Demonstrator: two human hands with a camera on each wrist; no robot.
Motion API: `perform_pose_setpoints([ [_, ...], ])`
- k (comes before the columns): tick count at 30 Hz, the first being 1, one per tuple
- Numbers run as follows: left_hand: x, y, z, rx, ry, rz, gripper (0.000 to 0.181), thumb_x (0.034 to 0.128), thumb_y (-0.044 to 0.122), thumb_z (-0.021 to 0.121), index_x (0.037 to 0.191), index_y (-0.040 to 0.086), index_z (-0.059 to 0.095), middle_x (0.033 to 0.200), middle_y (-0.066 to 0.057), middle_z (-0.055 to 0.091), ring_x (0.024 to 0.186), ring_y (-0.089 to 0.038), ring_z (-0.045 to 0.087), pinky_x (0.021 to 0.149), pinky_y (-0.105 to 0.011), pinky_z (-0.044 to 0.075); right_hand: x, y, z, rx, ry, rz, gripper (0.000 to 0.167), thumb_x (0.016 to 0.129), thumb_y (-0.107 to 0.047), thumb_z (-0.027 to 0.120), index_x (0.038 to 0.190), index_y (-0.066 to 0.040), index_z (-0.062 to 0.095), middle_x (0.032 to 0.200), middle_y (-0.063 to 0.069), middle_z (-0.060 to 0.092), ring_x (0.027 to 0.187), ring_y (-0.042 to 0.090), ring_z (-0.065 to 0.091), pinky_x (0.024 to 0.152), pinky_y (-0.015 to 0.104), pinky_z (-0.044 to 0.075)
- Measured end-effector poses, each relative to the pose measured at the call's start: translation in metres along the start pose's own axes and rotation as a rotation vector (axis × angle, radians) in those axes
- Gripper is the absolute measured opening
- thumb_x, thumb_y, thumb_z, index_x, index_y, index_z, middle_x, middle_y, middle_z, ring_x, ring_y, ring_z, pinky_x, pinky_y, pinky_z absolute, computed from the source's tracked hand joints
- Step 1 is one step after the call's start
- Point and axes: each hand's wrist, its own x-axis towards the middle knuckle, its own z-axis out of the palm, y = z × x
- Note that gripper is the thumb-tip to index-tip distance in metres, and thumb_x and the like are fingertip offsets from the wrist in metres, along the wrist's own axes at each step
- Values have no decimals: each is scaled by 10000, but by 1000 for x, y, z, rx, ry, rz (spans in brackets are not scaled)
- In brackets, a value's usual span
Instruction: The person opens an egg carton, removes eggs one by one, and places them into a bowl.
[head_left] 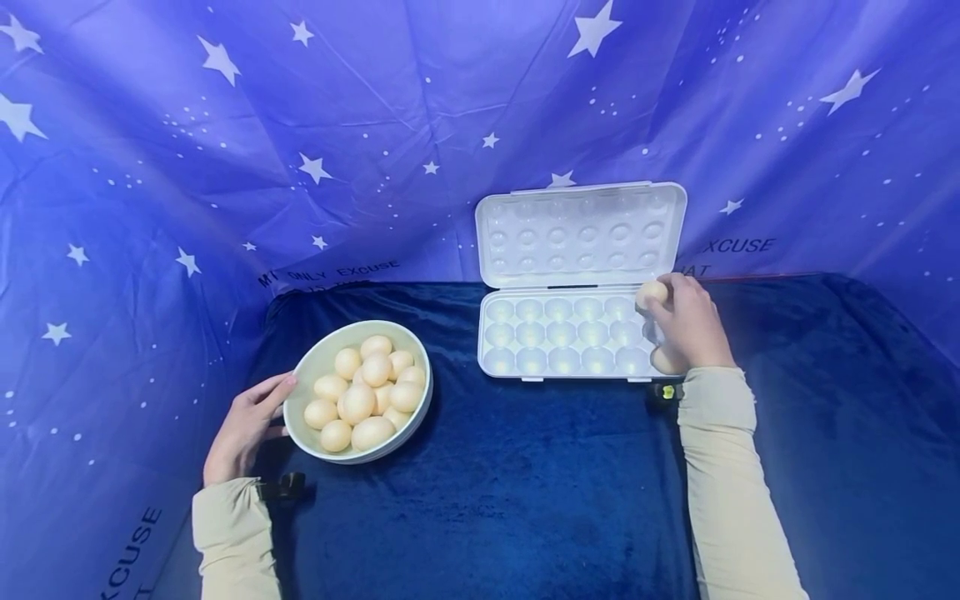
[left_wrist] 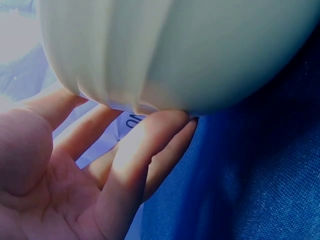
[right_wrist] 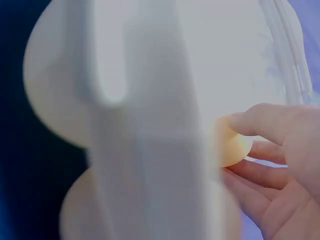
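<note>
My left hand (head_left: 243, 429) rests its fingers against the outer side of a pale round bowl (head_left: 416, 429) heaped with eggs (head_left: 358, 403). In the left wrist view, the fingers (left_wrist: 125, 170) lie slightly bent along the bowl's wall (left_wrist: 200, 55). My right hand (head_left: 693, 321) pinches one egg (head_left: 652, 293) above the far right corner of an open white egg carton (head_left: 525, 379). Another egg (head_left: 664, 361) sits in its near right corner, partly covered by that hand. In the right wrist view, the carton's blurred edge (right_wrist: 155, 175) hides part of the held egg (right_wrist: 234, 149).
The carton's lid (head_left: 585, 218) stands raised against a starry blue curtain (head_left: 420, 125). Dark blue cloth (head_left: 480, 500) covers the table, with the bowl at the left. Both forearms wear pale sleeves (head_left: 731, 467); a small black device shows at each wrist.
</note>
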Motion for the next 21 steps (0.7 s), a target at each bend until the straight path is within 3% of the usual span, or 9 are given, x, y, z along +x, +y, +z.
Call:
perform_pose_setpoints([
  [13,0,2,1,11,0,-14,565,977,449,607,1389,69,536,932,230,659,855,17,670,706,-278,598,-5,-19,-13,46,-20,-41,419,1000,-132,539,1333,116,479,1251,315,507,1164,482,474,1022,629,357],
  [21,2,-2,3,2,6,2,560,982,442,603,1388,64,529,936,233,651,851,12,670,691,-275,597,-8,-38,-11,44,35,-139,383,985,-110,590,1290,112,527,1201,306,550,1100,459,530,961,605,394],
])
